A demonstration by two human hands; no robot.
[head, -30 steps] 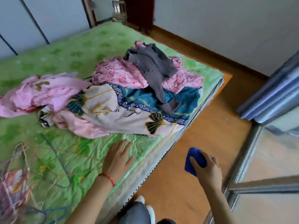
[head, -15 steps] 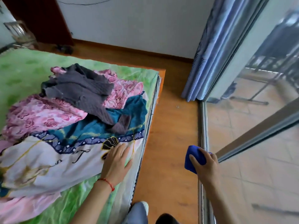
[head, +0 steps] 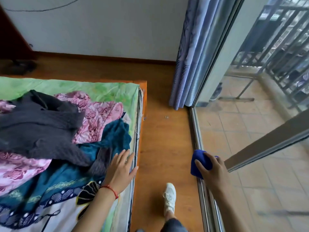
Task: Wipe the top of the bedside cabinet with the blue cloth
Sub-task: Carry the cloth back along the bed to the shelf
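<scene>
My right hand (head: 213, 173) grips the bunched blue cloth (head: 199, 162), held above the floor beside the sliding door track. My left hand (head: 121, 169), with a red string on its wrist, lies flat and open on the edge of the bed, fingers spread on the clothes pile. No bedside cabinet shows in this view.
A bed (head: 107, 90) with a green sheet carries a heap of clothes (head: 50, 128). A strip of wooden floor (head: 163, 131) runs between the bed and the glass sliding door (head: 250, 131). A blue curtain (head: 189, 64) hangs at the far corner. My white shoe (head: 169, 197) stands on the floor.
The view has swung right, from the bed toward the glass door and balcony. My left hand slid along the bed to its right edge. The right hand kept hold of the cloth.
</scene>
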